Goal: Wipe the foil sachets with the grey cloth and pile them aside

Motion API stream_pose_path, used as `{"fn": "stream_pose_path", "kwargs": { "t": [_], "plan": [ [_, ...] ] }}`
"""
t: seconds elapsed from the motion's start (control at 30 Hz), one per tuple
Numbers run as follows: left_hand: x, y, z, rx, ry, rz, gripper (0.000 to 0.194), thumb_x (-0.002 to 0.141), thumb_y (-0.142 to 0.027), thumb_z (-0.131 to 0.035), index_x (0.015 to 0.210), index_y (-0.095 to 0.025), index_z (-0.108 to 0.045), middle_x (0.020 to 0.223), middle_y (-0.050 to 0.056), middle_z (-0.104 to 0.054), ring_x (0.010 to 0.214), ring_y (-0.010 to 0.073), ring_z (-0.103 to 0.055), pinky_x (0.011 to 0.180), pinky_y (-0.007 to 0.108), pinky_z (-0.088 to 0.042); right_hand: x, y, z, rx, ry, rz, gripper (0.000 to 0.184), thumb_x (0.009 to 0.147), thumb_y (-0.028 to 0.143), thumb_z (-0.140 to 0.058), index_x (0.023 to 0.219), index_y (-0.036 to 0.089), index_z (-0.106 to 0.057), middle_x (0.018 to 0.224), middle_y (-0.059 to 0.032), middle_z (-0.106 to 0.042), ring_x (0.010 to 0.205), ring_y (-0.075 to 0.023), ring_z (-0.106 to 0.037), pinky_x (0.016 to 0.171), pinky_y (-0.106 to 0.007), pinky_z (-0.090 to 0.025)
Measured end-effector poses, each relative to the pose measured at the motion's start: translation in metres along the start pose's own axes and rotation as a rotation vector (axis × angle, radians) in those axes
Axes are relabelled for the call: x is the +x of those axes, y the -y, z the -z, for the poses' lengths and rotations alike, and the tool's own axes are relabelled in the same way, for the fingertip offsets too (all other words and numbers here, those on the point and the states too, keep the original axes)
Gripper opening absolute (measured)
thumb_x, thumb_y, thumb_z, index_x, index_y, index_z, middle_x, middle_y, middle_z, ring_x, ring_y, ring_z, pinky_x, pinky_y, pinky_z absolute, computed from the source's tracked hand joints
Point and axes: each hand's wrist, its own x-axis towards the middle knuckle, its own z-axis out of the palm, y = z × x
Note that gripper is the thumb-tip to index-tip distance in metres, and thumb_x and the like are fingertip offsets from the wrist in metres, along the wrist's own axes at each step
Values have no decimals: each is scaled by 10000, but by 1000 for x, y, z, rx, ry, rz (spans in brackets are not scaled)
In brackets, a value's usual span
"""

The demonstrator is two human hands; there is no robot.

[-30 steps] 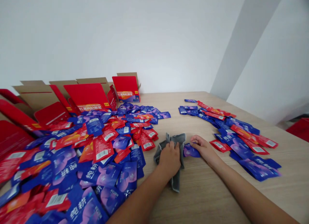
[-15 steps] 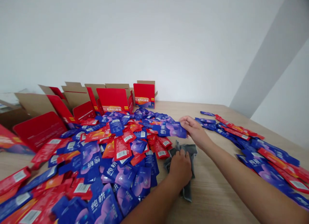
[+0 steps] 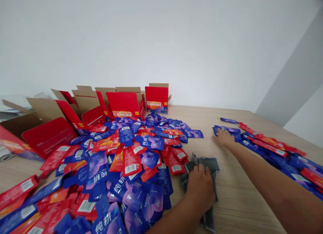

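My left hand is closed around a crumpled dark grey cloth on the table. Off to the right, my right hand is low over the near end of a row of blue sachets. Its fingers are partly bent and point left, with no sachet seen between them; the thumb is hidden. A big loose heap of blue and red sachets spreads across the left and middle of the table. One blue sachet with white lettering lies on top of this heap.
Several open red cartons with brown flaps stand behind and left of the heap. A separate red carton is near the wall. More red sachets lie among the blue ones along the right side of the wooden table.
My right hand has let go of the blue sachet, which now lies on the heap, and has moved right to the row. My left hand still holds the cloth. The view has turned slightly left.
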Motion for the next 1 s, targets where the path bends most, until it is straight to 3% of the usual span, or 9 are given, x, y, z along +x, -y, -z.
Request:
{"fn": "stream_pose_path", "kwargs": {
  "t": [0.13,0.3,0.5,0.6,0.7,0.87,1.0],
  "plan": [
    [0,1,-1,-25,9,4,444,839,-213,-452,1256,-69,-497,1051,157,-556,900,268,-530,692,358,-477,0,-9,-15,-52,98,-15,528,897,364,-368,1308,49,-472,1380,-250,-436,1321,-376,-334,1020,-597,-277],
    [2,2,1,-72,29,47,513,836,-179,-439,1332,-47,-430,1135,185,-539,983,278,-524,786,361,-463,-34,-12,-30,-121,108,137,530,931,357,-290,1329,41,-443,1421,-209,-404,1342,-293,-326,1064,-475,-283],
    [1,3,1,-112,-36,73,528,835,-112,-420,1360,-55,-406,1177,189,-534,1066,272,-512,892,349,-426,-71,-27,-19,-74,115,248,468,920,350,-350,1302,116,-485,1412,-143,-443,1311,-235,-388,1049,-367,-328],
    [-1,2,1,-111,-50,85,515,832,-101,-421,1346,-67,-427,1170,178,-542,1052,266,-524,871,341,-442,-57,-25,-4,-66,122,166,436,904,336,-385,1236,100,-541,1290,-160,-563,1193,-239,-514,993,-324,-378],
    [-2,1,1,-110,-66,94,510,829,-99,-421,1338,-73,-435,1173,173,-544,1032,261,-532,853,342,-454,-32,-15,1,-102,80,61,480,903,326,-370,1241,17,-515,1235,-243,-569,1165,-309,-523,976,-394,-376],
    [-1,2,0,-136,-47,78,527,815,-139,-442,1335,-56,-430,1129,170,-555,991,266,-536,839,355,-463,-6,5,-13,-132,101,-15,558,899,386,-388,1349,57,-400,1287,-262,-515,1178,-351,-508,920,-453,-405],
    [0,3,-1,-161,-38,75,533,817,-152,-435,1342,-61,-423,1135,168,-551,994,270,-532,836,360,-464,-1,11,-17,-150,139,-41,439,896,245,-336,1241,23,-493,1087,-280,-625,1023,-333,-617,822,-441,-458]
  ]
}}
